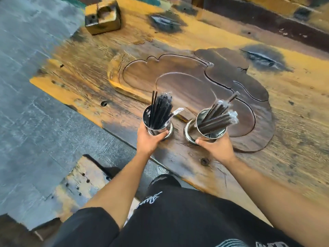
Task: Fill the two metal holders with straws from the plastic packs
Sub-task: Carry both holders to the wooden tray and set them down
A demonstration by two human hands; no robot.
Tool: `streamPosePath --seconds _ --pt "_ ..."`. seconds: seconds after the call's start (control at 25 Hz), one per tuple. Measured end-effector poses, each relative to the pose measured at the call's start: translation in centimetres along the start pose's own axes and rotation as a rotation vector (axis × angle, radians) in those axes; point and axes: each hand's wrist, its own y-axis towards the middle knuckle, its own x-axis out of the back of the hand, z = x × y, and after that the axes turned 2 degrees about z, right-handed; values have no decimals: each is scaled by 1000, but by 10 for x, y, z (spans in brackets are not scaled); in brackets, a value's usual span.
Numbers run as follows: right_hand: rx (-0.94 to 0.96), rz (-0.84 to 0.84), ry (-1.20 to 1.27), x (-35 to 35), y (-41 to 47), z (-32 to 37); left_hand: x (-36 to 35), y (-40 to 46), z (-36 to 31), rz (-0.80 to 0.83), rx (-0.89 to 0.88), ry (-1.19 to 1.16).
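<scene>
Frankly, much of this view is smeared: the far edge of the wooden table (293,122) runs out of frame, and the block (102,16) at the top left is too blurred to name. Your fingers are mostly hidden behind the cups, so only the thumbs and the backs of your hands show clearly.

You have two metal holders in front of you, both standing on the table near its front edge. Your left hand (148,139) wraps the lower body of the left holder (156,122) from the near side, thumb curled across its front. Your right hand (216,146) grips the right holder (211,126) the same way, low down and from the near side, thumb laid along its base.

Each holder carries one cluster of dark straws. Those in the left holder (161,111) stand nearly upright; those in the right holder (218,116) lean toward the right, and seem still to be in clear wrappers, though the blur makes that uncertain. Individual straws cannot be counted.

The right holder stands on the edge of a dark carved tray (195,82) set on the table.
</scene>
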Motion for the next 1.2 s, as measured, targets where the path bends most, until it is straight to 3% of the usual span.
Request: streamPosePath --seconds 0.28,0.64,0.92,1.2 --pt "-170 -228 29 -52 59 20 37 133 -20 197 -139 49" --pt "-243 -404 28 -63 110 56 11 228 -42 378 -194 100" --pt "-261 -431 31 -51 135 68 -12 259 -53 446 -169 140" --pt "-363 -416 15 -49 154 32 -25 268 -56 482 -176 162"
